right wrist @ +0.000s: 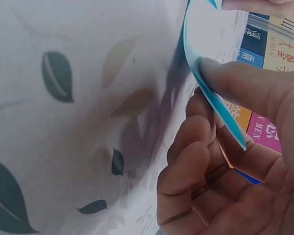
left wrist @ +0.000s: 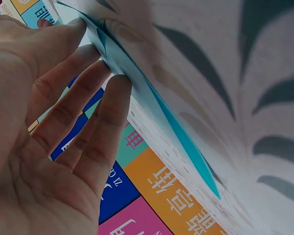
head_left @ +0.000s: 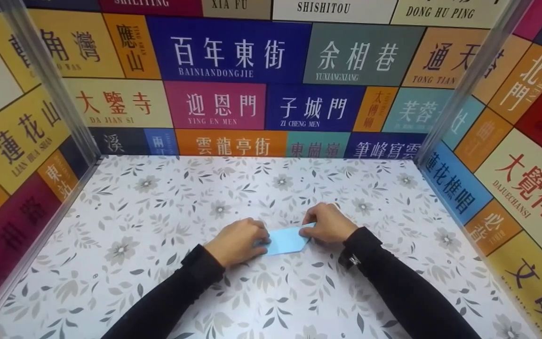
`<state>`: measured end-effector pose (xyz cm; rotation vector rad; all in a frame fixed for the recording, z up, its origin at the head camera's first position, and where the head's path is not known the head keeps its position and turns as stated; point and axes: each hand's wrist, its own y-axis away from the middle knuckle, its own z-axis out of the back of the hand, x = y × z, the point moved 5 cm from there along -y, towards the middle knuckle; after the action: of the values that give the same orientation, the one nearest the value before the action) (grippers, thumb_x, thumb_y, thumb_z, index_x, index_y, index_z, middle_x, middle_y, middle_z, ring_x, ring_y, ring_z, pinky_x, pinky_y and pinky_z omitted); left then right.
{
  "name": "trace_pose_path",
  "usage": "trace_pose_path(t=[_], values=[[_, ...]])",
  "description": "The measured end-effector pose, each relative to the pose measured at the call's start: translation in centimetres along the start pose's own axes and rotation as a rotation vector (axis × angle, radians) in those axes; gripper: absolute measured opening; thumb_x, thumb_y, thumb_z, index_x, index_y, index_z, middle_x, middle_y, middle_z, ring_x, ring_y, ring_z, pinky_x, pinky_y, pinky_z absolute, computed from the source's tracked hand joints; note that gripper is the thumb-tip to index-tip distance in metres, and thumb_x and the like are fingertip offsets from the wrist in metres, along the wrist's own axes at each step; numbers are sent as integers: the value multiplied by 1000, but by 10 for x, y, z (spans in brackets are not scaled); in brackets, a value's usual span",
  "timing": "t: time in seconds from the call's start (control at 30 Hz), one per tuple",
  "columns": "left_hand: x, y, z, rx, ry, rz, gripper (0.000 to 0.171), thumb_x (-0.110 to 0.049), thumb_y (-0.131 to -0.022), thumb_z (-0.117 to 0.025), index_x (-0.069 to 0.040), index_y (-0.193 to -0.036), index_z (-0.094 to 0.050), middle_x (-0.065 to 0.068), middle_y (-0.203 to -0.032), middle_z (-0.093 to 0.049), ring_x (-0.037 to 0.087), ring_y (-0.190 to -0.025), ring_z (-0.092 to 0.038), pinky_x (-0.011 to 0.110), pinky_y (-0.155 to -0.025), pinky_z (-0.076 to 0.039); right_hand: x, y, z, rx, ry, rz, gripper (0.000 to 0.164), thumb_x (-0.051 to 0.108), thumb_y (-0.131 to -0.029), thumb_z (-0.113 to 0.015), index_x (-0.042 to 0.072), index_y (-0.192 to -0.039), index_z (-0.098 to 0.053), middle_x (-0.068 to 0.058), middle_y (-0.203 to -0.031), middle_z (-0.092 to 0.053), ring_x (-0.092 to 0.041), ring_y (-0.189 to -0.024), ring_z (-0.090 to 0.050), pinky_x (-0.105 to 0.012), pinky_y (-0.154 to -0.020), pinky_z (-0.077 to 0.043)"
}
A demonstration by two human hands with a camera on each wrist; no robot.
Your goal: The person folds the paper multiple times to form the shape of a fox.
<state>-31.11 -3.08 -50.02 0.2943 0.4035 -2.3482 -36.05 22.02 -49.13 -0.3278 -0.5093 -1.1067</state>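
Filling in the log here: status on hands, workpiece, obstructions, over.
Right hand pinching one end of folded light-blue paper strip. Left hand touching its other end. No obstruction seen.

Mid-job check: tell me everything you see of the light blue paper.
The light blue paper looks thin and folded into a flat strip with a slanted lower right corner; overlapping layers show in the left wrist view. It lies on the leaf-patterned tabletop, its right end raised. The left hand touches its left end; the right hand pinches its right end.
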Motion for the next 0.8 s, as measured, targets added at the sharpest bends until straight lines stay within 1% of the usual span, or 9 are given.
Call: trace_pose_path(t=[0.2,0.3,0.5,0.6,0.8], values=[[0,0,0,-11,-6,1,17,-24,-99,-95,-15,-112,-91,3,-116,-86,29,-107,-79,48,-98,-69,6,3,1,-4,4,31,13,19,-95,-96,10,-96,-87,-1,-91,-86,-9,-79,-64,-33,-85,-58],[0,0,0,-17,-7,-1,17,-24,-98,-95,-15,-112,-91,3,-115,-86,29,-107,-79,47,-98,-70,10,5,1,-2,8,42,13,19,-95,-96,10,-96,-87,-1,-92,-87,-9,-79,-65,-33,-84,-57],[0,1,-1,-16,-23,-6,17,-24,-99,-94,-15,-113,-91,3,-116,-86,29,-107,-79,47,-98,-69,17,7,0,-1,12,23,11,19,-95,-95,13,-93,-85,1,-93,-86,-9,-80,-67,-35,-85,-60],[0,1,-1,-7,-31,-1,18,-25,-100,-93,-16,-114,-91,3,-117,-85,29,-107,-79,47,-97,-70,22,9,-1,-3,1,29,11,18,-95,-94,14,-92,-84,0,-93,-86,-10,-81,-68,-36,-85,-61],[-1,1,-2,0,-27,5,15,-24,-101,-92,-16,-114,-90,4,-117,-85,29,-106,-78,48,-95,-69,35,16,-4,-16,-17,59,13,17,-96,-94,15,-89,-82,-1,-95,-87,-9,-81,-69,-34,-83,-61]])
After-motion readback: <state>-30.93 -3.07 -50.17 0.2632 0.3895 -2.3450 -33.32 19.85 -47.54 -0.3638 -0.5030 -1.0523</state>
